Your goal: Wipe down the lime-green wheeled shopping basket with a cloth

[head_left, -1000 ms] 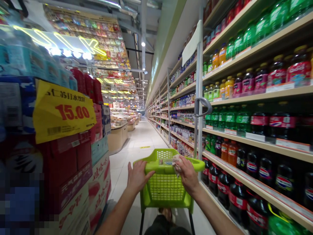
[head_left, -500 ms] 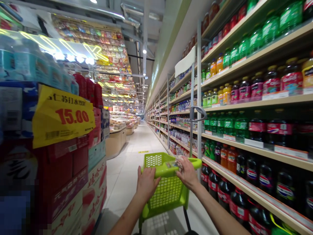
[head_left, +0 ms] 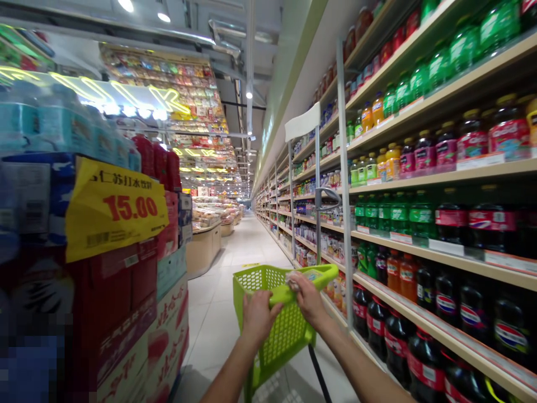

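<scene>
The green cart (head_left: 257, 278) stands in the shop aisle, right in front of the person. It looks tipped and turned a bit to one side. The left hand (head_left: 258, 318) is closed around the near end of the cart's handle (head_left: 325, 273). The right hand (head_left: 309, 298) is closed on the handle too. It also pinches a small crumpled white thing (head_left: 292, 278) against the bar. This may be a tissue or a bit of paper, but the view is too blurry to tell.

With the white thing under the fingers, the right hand may not hold the bar well. The bar could slip, or the white thing could drop to the floor (head_left: 218, 313).

On the right, the cart is close to the shelf (head_left: 461, 342) of dark bottles (head_left: 444, 302) and its metal post (head_left: 344, 196). A swing that way could knock a bottle down. The stack of red boxes (head_left: 126, 280) on the left is near as well.
</scene>
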The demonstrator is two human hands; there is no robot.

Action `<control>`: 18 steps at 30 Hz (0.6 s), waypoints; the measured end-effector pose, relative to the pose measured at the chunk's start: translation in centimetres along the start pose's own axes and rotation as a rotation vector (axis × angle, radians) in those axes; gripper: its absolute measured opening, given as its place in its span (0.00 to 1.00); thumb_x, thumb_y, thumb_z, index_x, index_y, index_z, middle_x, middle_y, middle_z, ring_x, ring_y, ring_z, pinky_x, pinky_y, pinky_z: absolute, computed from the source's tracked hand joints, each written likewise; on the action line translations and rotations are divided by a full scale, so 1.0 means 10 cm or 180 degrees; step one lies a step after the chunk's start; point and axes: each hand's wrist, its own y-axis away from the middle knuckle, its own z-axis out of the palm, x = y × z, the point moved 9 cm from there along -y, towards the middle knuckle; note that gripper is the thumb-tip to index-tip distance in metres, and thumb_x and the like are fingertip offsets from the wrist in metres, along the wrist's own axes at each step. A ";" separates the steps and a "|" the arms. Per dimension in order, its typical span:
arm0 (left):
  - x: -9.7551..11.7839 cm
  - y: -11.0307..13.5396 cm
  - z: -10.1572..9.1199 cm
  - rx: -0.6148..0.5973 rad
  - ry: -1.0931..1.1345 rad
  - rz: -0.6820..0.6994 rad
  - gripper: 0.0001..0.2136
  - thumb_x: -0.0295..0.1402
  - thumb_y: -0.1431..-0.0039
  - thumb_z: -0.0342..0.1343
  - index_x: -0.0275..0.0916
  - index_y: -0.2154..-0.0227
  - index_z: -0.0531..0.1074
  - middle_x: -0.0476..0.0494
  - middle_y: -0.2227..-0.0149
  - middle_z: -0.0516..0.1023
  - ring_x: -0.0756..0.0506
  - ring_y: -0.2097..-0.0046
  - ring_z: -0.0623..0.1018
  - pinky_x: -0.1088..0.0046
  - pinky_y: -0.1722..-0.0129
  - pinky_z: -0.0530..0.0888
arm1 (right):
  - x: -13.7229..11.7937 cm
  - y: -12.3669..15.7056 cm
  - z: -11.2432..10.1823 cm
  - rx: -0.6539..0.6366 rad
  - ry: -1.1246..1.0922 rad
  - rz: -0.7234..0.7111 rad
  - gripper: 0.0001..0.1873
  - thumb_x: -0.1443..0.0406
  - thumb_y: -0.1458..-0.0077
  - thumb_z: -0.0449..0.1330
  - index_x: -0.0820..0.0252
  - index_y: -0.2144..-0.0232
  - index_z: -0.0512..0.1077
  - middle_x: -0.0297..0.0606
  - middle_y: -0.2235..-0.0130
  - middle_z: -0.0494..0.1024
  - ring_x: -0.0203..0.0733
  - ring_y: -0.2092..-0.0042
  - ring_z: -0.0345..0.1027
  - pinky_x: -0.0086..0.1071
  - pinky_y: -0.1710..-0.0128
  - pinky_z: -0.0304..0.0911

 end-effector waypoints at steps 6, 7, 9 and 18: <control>0.27 0.07 0.16 -0.0199 0.0387 0.0322 0.25 0.30 0.50 0.49 0.36 0.47 0.58 0.39 0.46 0.66 0.45 0.44 0.64 0.56 0.41 0.47 | -0.03 0.01 -0.01 0.0018 -0.0121 0.0037 0.23 0.73 0.54 0.47 0.57 0.56 0.69 0.40 0.56 0.74 0.43 0.53 0.67 0.43 0.51 0.63; 0.27 0.07 0.19 -0.0254 0.0479 0.0353 0.25 0.31 0.50 0.49 0.37 0.46 0.57 0.40 0.45 0.65 0.45 0.44 0.64 0.55 0.40 0.45 | 0.08 0.00 -0.09 0.0089 -0.0005 0.0169 0.21 0.72 0.53 0.47 0.57 0.57 0.70 0.41 0.57 0.75 0.44 0.54 0.68 0.44 0.52 0.63; 0.20 0.06 0.26 -0.0384 0.0568 0.0185 0.24 0.33 0.49 0.49 0.38 0.47 0.58 0.40 0.45 0.65 0.43 0.43 0.63 0.50 0.41 0.44 | 0.25 0.01 -0.22 0.0120 0.0157 0.0335 0.18 0.70 0.51 0.48 0.59 0.59 0.71 0.43 0.59 0.76 0.46 0.55 0.69 0.46 0.54 0.64; 0.41 0.12 0.45 -0.0446 0.0229 0.0085 0.25 0.35 0.49 0.48 0.40 0.46 0.56 0.41 0.42 0.60 0.41 0.40 0.57 0.49 0.43 0.48 | -0.13 0.28 -0.32 0.0026 -0.0018 -0.0204 0.18 0.71 0.49 0.48 0.57 0.58 0.69 0.40 0.54 0.73 0.43 0.48 0.62 0.45 0.47 0.58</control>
